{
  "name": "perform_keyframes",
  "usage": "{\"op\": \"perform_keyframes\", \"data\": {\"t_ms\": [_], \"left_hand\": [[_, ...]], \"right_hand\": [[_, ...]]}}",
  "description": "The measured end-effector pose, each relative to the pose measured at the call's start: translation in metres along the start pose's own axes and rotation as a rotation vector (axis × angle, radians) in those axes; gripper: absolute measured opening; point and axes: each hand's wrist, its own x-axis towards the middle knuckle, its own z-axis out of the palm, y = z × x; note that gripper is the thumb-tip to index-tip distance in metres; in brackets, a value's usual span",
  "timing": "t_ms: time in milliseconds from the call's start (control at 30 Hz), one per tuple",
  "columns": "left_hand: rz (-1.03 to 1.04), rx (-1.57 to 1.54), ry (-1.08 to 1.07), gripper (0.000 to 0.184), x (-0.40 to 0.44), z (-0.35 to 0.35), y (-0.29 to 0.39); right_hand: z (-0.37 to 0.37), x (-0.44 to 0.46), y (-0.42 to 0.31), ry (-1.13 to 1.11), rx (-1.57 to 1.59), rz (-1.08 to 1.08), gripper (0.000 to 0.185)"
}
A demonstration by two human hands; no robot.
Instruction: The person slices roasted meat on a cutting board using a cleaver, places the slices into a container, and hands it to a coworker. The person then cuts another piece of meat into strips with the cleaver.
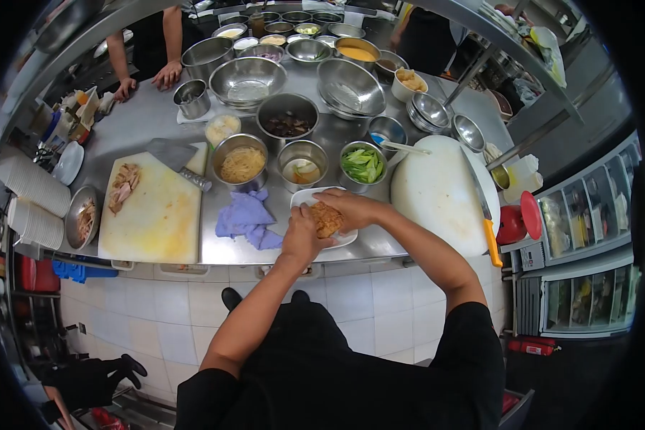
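A browned, breaded-looking fried piece of food (326, 221) is at a white dish (347, 239) by the steel counter's front edge. My left hand (302, 233) grips it from the left. From the right and top, my right hand (351, 206) curls its fingers around the same piece. Whether it rests on the dish or is lifted slightly, I cannot tell. A crumpled purple cloth (245, 221) lies just left of my left hand. Beyond the dish stand steel pots of noodle-like strands (242, 165), liquid (302, 170) and cut green vegetables (363, 165).
At left, a cutting board (154, 211) bears sliced meat (124, 188) and a cleaver (172, 154). An orange-handled knife (491, 233) lies on the round white board (437, 197). Steel bowls (248, 80) stand farther back. Another person's hands (168, 74) rest on the counter's far left.
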Motion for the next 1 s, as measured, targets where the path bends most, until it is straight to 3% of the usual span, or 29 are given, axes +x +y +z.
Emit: {"op": "perform_keyframes", "data": {"t_ms": [133,200,267,300,367,400,467,500,600,667,867,1000], "left_hand": [[0.002,-0.035,-0.002,0.106,-0.002,-0.013,0.001],[0.237,-0.055,0.29,0.095,-0.006,-0.018,-0.02],[0.164,-0.046,0.353,0.077,-0.01,-0.035,-0.051],[0.153,-0.052,0.382,0.076,-0.013,-0.043,-0.068],[0.146,0.09,0.399,0.073,-0.02,-0.06,-0.096],[0.125,0.164,0.347,0.075,-0.02,-0.063,-0.101],[0.095,0.315,0.241,0.079,-0.02,-0.069,-0.109],[0.115,0.347,0.237,0.078,-0.019,-0.061,-0.119],[0.226,0.424,0.328,0.073,-0.021,-0.032,-0.17],[0.232,0.301,0.212,0.068,-0.034,-0.032,-0.154],[0.125,-0.207,0.075,0.064,-0.137,-0.044,-0.127],[-0.166,-0.203,0.108,0.06,-0.22,-0.045,-0.163]], "right_hand": [[-0.004,-0.012,-0.007,0.053,-0.039,0.077,0.111],[-0.005,-0.022,-0.007,0.076,-0.038,0.098,0.108],[0.001,-0.043,-0.005,0.426,-0.11,0.012,0.084],[0.001,-0.055,-0.011,0.426,-0.112,0.013,0.084],[0.003,-0.081,-0.03,0.586,0.186,0.318,0.052],[0.015,-0.085,-0.026,0.583,0.182,0.311,0.052],[0.055,-0.086,-0.011,0.53,0.563,0.653,0.038],[0.073,-0.085,-0.008,0.517,0.562,0.639,0.038],[0.098,-0.06,-0.017,0.56,1.102,0.615,0.03],[0.101,-0.047,-0.033,0.64,1.181,0.588,0.024],[0.116,-0.039,-0.04,0.86,1.155,0.577,0.027],[0.115,-0.045,-0.059,0.819,1.067,0.51,0.027]]}}
